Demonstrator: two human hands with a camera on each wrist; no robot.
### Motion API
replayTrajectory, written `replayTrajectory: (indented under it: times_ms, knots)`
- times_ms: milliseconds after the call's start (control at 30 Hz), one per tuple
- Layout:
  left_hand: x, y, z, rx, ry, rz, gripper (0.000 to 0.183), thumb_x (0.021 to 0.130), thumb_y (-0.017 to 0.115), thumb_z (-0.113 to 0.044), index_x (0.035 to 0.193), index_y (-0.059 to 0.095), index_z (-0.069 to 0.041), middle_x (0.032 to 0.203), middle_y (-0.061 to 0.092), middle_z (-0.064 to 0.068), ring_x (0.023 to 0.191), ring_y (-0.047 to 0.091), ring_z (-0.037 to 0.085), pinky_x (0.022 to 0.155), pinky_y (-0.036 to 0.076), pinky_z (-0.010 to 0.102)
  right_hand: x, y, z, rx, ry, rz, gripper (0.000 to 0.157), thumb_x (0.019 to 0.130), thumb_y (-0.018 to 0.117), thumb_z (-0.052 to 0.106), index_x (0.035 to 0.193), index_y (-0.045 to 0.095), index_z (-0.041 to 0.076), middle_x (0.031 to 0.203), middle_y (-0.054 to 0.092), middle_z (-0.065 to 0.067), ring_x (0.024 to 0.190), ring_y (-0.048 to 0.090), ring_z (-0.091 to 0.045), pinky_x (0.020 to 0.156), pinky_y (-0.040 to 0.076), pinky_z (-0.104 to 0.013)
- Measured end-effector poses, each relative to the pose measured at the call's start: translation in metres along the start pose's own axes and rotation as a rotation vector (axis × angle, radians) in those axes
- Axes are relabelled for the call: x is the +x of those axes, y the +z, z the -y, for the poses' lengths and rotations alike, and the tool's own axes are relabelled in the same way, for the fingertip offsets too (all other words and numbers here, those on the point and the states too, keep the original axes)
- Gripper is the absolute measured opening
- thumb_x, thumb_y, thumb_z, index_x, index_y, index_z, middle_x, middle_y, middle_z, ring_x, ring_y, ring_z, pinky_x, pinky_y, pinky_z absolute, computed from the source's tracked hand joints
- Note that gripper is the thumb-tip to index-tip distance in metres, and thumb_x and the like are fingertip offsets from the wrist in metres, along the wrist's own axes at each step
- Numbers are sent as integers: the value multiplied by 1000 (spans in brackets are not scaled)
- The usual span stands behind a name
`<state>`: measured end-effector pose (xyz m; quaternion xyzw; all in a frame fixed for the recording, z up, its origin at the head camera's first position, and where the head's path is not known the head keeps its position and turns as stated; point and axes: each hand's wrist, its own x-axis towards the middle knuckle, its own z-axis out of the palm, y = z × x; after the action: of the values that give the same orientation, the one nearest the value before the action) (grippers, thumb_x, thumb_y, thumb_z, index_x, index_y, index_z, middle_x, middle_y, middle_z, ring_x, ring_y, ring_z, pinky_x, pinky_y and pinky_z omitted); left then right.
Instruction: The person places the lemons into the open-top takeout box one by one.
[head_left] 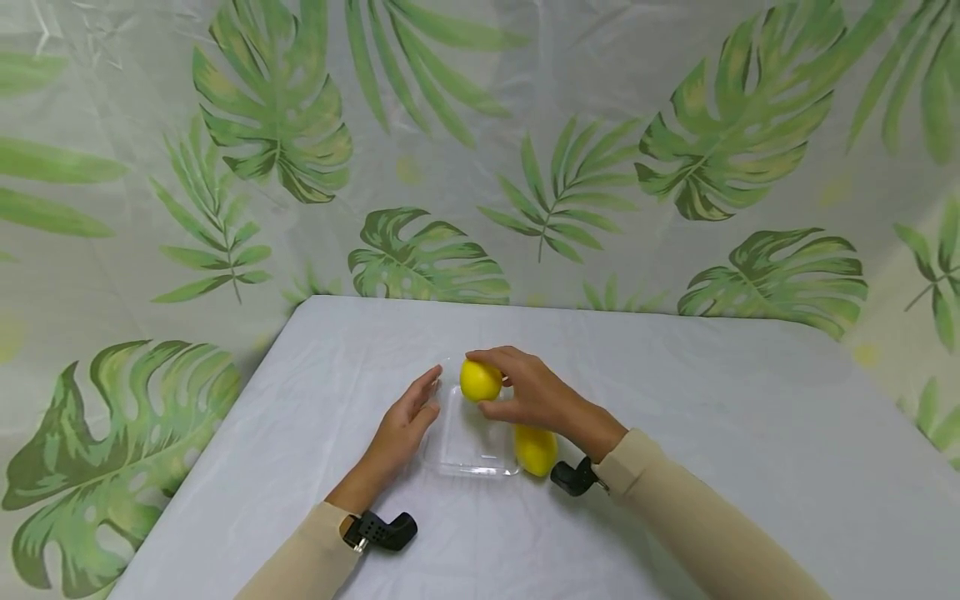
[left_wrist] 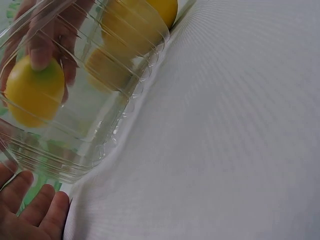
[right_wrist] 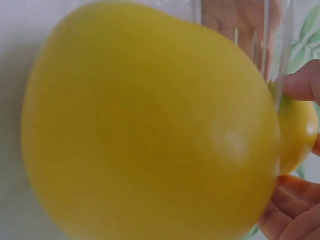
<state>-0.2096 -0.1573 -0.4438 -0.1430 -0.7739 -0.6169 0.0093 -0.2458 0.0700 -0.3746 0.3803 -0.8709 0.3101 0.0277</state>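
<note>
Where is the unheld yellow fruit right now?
In the head view, the loose fruit lies on the white cloth, just right of the clear container and left of the black wrist camera.

Head: even, dimmish lt | soft shdw by R sleeve (head_left: 693,512) | clr tray (head_left: 480,472) glints | R-wrist: yel fruit (right_wrist: 145,130) blurry

Leaf-print backdrop (head_left: 480,175), perhaps fabric, white tablecloth (head_left: 675,400)

One fruit (head_left: 537,452) lies right of the container (head_left: 468,446) on the table (head_left: 712,400).
</note>
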Motion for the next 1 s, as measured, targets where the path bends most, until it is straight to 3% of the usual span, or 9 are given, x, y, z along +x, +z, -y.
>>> replayTrajectory:
  times_ms: [133, 300, 633, 1000]
  knots:
    - [3, 1, 9, 9, 8, -19, 51, 101, 46, -9, 150, 34, -16, 153, 35, -2, 140, 34, 21, 112, 30, 44, 2, 3, 1, -21, 19, 18, 60, 83, 72, 22, 139, 52, 15, 130, 56, -3, 103, 56, -13, 85, 54, -34]
    - [2, 1, 10, 19, -2, -29, 51, 101, 47, -11, 150, 36, -19, 152, 37, -6, 139, 36, 18, 111, 32, 44, 3, 9, 3, -79, 56, 47, 61, 83, 72, 25, 140, 51, 19, 131, 55, -3, 111, 55, -16, 91, 50, -34]
    - [-1, 0, 7, 10, 18, -18, 50, 101, 48, -12, 149, 36, -17, 153, 36, -1, 140, 35, 23, 112, 29, 46, 6, 15, 9, -188, 118, 123, 64, 84, 73, 29, 142, 48, 25, 135, 52, -3, 117, 54, -20, 98, 47, -37]
    - [-1, 2, 6, 48, 1, -26, 51, 101, 47, -13, 149, 36, -21, 152, 36, -5, 139, 35, 20, 111, 31, 44, 9, 23, 11, -215, 171, 165, 64, 83, 76, 30, 141, 50, 27, 135, 51, -4, 115, 56, -21, 98, 47, -38]
